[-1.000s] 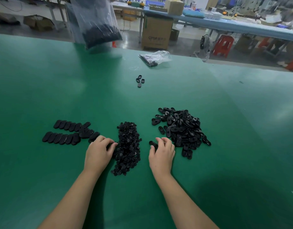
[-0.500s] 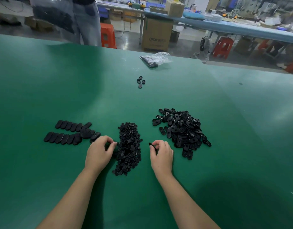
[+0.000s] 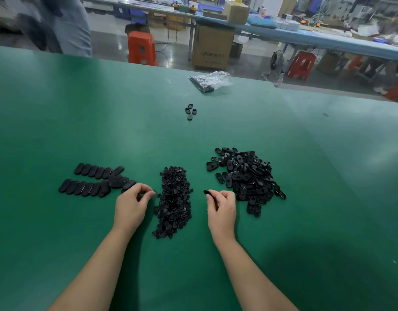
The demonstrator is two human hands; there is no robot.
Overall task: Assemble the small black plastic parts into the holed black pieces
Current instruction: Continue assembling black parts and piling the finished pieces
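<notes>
Head view: right hand (image 3: 221,204) pinches holed piece (image 3: 208,193), holed pile (image 3: 247,176) just beyond. Left hand (image 3: 131,204) curled at small-parts heap (image 3: 173,200); contents: cannot tell. Finished rows (image 3: 92,181) beyond left hand. Advice: isolate one part, align with hole, press squarely.

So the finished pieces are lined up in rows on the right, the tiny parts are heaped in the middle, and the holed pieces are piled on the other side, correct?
Not quite: the head view shows the rows on the left, not the right. The tiny parts are heaped in the middle, and the holed pieces are piled on the right.
</notes>
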